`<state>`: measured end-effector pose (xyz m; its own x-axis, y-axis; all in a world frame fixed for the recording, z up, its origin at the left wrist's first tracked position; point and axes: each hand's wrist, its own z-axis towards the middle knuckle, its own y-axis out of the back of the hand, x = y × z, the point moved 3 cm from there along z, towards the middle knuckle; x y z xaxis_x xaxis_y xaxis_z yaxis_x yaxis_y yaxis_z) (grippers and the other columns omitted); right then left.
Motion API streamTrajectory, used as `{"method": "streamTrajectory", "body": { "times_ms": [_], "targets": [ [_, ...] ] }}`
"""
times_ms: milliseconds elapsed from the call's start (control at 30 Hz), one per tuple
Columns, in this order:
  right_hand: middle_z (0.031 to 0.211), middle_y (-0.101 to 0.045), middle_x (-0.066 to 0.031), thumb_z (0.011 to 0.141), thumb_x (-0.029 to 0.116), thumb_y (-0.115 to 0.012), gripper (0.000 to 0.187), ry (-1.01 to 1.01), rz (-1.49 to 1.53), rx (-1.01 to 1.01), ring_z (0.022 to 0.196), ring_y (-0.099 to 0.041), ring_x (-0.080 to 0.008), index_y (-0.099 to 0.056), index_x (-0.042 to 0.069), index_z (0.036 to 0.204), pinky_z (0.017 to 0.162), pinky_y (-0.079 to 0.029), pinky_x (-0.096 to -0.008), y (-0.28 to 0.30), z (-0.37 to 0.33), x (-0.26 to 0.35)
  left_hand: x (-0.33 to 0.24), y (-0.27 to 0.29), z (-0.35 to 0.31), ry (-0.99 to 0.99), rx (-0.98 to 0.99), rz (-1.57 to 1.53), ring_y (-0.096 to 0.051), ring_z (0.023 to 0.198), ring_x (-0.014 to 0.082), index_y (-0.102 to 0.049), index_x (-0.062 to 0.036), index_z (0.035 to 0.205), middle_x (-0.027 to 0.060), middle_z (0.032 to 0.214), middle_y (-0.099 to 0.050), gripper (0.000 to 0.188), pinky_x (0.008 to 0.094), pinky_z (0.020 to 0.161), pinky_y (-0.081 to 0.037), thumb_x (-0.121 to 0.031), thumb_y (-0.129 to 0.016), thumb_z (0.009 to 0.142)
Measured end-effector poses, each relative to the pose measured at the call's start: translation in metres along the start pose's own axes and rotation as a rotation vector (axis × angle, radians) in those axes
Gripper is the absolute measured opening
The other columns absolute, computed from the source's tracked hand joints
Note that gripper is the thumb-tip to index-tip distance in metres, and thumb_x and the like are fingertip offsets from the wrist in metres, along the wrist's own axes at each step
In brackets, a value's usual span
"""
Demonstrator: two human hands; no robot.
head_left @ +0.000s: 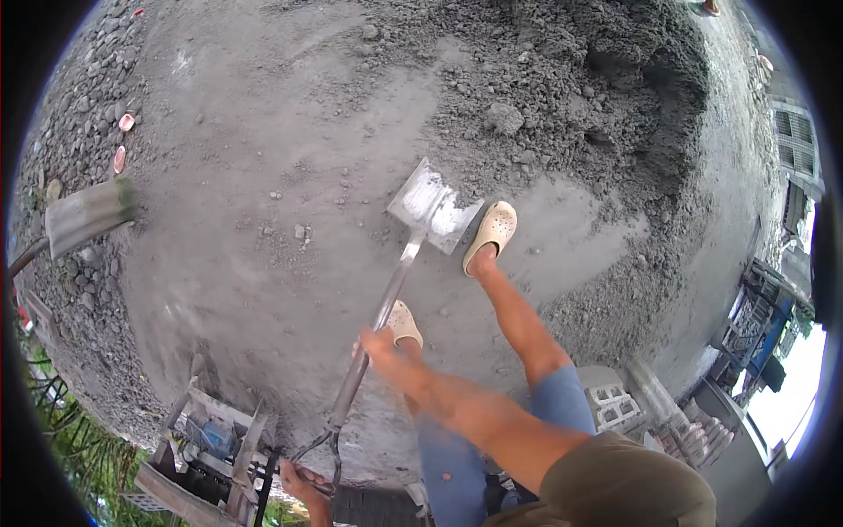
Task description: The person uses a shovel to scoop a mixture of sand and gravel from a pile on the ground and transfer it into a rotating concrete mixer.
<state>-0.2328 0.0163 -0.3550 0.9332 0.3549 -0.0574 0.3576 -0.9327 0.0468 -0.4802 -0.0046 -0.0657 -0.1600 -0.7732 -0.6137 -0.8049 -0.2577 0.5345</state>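
A shovel (392, 290) slants across the middle, its blade pointing away from me. The square metal blade looks bright and worn, with no heap of material on it, and lies at or just above the grey ground beside my sandalled foot. My right hand (378, 345), somewhat blurred, wraps round the shaft about halfway along. At the lower end my left hand (306, 485) is closed on the D-shaped handle; part of its grip is hidden. A large mound of grey sand (562, 97) rises beyond the blade to the right.
Concrete hollow blocks (615, 406) are stacked at lower right. A machine with a blue motor (215, 436) stands at lower left. Along the left lie pebbles (75, 123) and a curved metal sheet (88, 215). Cream clogs (496, 227) are on my feet.
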Motion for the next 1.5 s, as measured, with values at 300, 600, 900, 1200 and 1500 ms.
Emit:
{"method": "streamTrajectory", "body": {
  "times_ms": [300, 600, 900, 1200, 1500],
  "targets": [
    [0.067, -0.053, -0.0086, 0.085, 0.006, -0.058, 0.008, 0.350, 0.057, -0.050, 0.053, -0.056, -0.0208, -0.055, -0.001, 0.086, 0.048, -0.052, -0.0419, 0.107, 0.138, 0.424, 0.053, -0.423, -0.053, 0.170, 0.154, -0.042, -0.042, 0.040, 0.0152, -0.044, -0.0095, 0.087, 0.0017, 0.056, -0.041, 0.041, 0.0325, 0.038, -0.040, -0.048, -0.054, 0.097],
    [0.068, -0.050, -0.0030, 0.085, 0.014, -0.064, 0.011, 0.220, 0.163, 0.171, 0.058, -0.053, -0.0193, -0.054, 0.009, 0.088, 0.056, -0.050, -0.0427, 0.116, 0.191, 0.393, 0.121, -0.398, -0.002, 0.121, 0.150, -0.134, -0.039, 0.038, 0.0140, -0.042, -0.0077, 0.082, 0.0024, 0.056, -0.041, 0.036, 0.0297, 0.033, -0.038, -0.039, -0.053, 0.097],
    [0.069, -0.051, -0.0026, 0.087, 0.019, -0.064, 0.012, 0.240, 0.443, 0.263, 0.059, -0.054, -0.0204, -0.055, 0.010, 0.087, 0.060, -0.050, -0.0431, 0.139, 0.003, 0.316, -0.028, -0.259, -0.042, -0.110, 0.405, -0.053, -0.041, 0.037, 0.0156, -0.043, -0.0093, 0.078, 0.0030, 0.054, -0.040, 0.035, 0.0314, 0.031, -0.039, -0.039, -0.053, 0.096],
    [0.060, -0.049, 0.0004, 0.081, 0.014, -0.067, 0.017, 0.552, 1.115, 0.216, 0.055, -0.052, -0.0186, -0.051, 0.014, 0.074, 0.063, -0.048, -0.0446, 0.359, -0.300, 0.192, -0.162, -0.194, -0.153, -0.324, 1.114, 0.186, -0.046, 0.036, 0.0173, -0.052, -0.0081, 0.078, 0.0052, 0.053, -0.047, 0.033, 0.0315, 0.033, -0.039, -0.038, -0.056, 0.094],
    [0.063, -0.039, 0.0029, 0.087, 0.003, -0.060, 0.025, 1.504, 1.495, 0.138, 0.058, -0.043, -0.0124, -0.042, 0.011, 0.072, 0.061, -0.045, -0.0289, 0.801, -0.625, -0.193, -0.078, -0.034, -0.555, -0.755, 2.289, 0.223, -0.044, 0.051, 0.0061, -0.055, -0.0048, 0.083, -0.0014, 0.055, -0.050, 0.031, 0.0295, 0.045, -0.036, -0.030, -0.069, 0.091]
  ]
}}
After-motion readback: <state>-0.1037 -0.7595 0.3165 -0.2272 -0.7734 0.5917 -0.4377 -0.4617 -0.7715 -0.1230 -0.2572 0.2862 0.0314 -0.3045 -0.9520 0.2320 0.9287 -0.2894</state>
